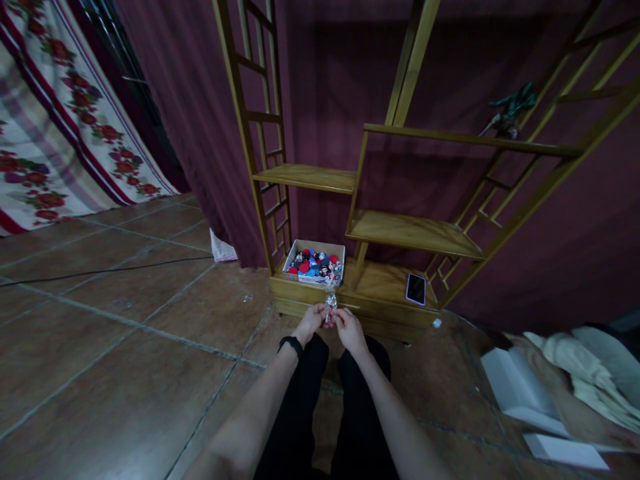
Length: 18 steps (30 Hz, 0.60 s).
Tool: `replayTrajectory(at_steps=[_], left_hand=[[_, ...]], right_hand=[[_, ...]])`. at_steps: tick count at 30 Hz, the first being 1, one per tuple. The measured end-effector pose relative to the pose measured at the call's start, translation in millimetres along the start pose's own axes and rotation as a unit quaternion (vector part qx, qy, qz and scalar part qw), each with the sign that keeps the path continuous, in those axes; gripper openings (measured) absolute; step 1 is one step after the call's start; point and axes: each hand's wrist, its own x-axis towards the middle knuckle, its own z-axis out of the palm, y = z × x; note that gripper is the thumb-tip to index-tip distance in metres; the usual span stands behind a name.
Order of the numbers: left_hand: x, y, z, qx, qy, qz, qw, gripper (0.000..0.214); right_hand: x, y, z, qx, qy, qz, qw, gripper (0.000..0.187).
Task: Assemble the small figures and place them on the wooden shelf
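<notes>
My left hand [313,319] and my right hand [349,325] meet in front of the low shelf unit, above my knees. Between them they pinch a small clear plastic bag [331,301], crinkled and shiny, its top sticking up from my fingers. What the bag contains is too small to make out. Just beyond my hands, a shallow cardboard box [291,256] rests on the unit's lower board. Many small red, blue, black and white pieces [313,263] fill it.
The wooden shelf unit [311,177] stands against a dark red curtain. A phone [416,289] lies on its lower board at right. White boxes [520,387] and cloth [585,373] lie on the right. A black cable [105,270] crosses the tiled floor at left.
</notes>
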Motion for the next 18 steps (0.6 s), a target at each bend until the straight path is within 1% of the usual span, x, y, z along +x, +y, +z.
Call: replayTrajectory(at_steps=[4,7,12,14,18], left_hand=[[0.0,-0.5,-0.1,-0.002,0.007,0.005,1.0,0.028],[0.4,-0.5,0.9,0.0,0.024,0.021,0.999,0.028],[1.6,0.1,4.8,0.007,0.068,0.054,0.996,0.027],[2.5,-0.4,6.3,0.014,0.083,0.064,0.994,0.026],[4.1,-3.2,7.3,0.042,0.118,0.077,0.989,0.022]], right_hand=[[0.5,0.4,1.0,0.008,-0.004,0.004,1.0,0.021],[1.5,2.0,2.0,0.027,0.005,0.017,0.999,0.022],[2.4,2.9,-1.4,0.065,0.065,0.044,0.995,0.026],[2.6,3.1,-2.9,0.095,0.079,0.054,0.991,0.029],[3.5,5.4,-1.9,0.17,0.057,0.095,0.979,0.036]])
